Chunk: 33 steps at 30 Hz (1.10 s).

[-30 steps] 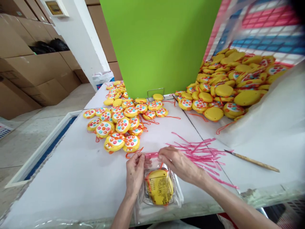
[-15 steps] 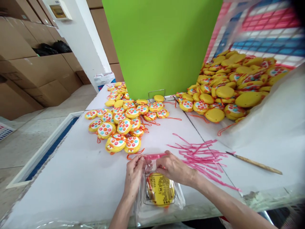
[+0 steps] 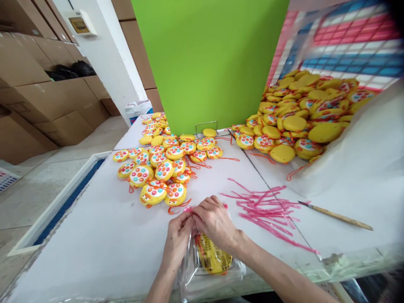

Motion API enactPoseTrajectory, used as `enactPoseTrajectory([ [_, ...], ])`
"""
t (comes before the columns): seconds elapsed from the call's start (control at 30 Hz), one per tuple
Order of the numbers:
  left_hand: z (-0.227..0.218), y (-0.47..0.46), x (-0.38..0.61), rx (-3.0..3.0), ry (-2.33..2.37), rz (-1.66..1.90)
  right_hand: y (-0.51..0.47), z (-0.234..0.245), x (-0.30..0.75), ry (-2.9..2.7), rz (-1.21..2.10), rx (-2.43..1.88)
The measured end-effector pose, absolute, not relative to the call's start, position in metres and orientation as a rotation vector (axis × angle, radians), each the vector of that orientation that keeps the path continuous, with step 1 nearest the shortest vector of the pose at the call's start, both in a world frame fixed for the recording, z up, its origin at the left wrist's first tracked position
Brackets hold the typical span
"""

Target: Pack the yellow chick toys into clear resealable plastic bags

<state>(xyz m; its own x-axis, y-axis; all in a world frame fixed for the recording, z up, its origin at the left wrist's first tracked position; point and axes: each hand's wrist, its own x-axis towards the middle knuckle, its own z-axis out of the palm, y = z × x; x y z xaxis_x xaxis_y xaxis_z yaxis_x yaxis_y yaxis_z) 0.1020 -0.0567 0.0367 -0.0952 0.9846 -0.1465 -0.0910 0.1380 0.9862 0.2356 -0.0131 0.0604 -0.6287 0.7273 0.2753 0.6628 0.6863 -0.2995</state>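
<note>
A clear printed plastic bag (image 3: 191,273) lies at the table's front edge with a yellow toy (image 3: 214,256) inside. My left hand (image 3: 179,235) pinches the bag's top left corner, fingers closed. Across the bag's top my right hand (image 3: 214,221) is closed, its fingertips meeting those of my left hand and covering most of the top edge. Bits of a pink strip (image 3: 188,208) show at both sides of the right hand. Just beyond the hands sit yellow duck-faced toys with coloured dots (image 3: 154,191), each with an orange loop.
Loose pink strips (image 3: 268,210) are spread right of my hands, beside a wooden-handled pointed tool (image 3: 339,215). A large heap of yellow toys (image 3: 295,124) fills the back right by white plastic sheeting (image 3: 362,155). A tall green panel (image 3: 211,63) stands at the back.
My right hand has moved left along the bag's top edge to meet my left hand. The pink strip, stretched between the hands before, is now mostly hidden.
</note>
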Motion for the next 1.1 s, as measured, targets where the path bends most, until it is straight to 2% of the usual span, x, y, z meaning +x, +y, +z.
enactPoseTrajectory([
  [0.2, 0.044, -0.062, 0.105, 1.372, 1.601, 1.094, -0.01, 0.057, 0.228, -2.568, 0.09, -1.029],
  [0.4, 0.039, -0.064, 0.104, 1.352, 1.609, 1.065, -0.001, 0.053, 0.246, -2.355, 0.237, -1.215],
  [0.7, 0.014, -0.063, 0.098, 0.985, 1.489, 1.147, 0.024, 0.019, 0.412, -2.018, 0.102, -1.826],
  [0.87, 0.018, -0.063, 0.101, 0.972, 1.495, 1.164, 0.001, 0.012, 0.458, -1.963, 0.039, -2.039],
  [1.0, 0.021, -0.064, 0.098, 0.952, 1.504, 1.157, -0.016, 0.024, 0.467, -2.069, -0.032, -1.948],
  [1.1, 0.024, -0.065, 0.097, 0.912, 1.508, 1.133, -0.02, 0.037, 0.464, -2.039, 0.196, -1.783],
])
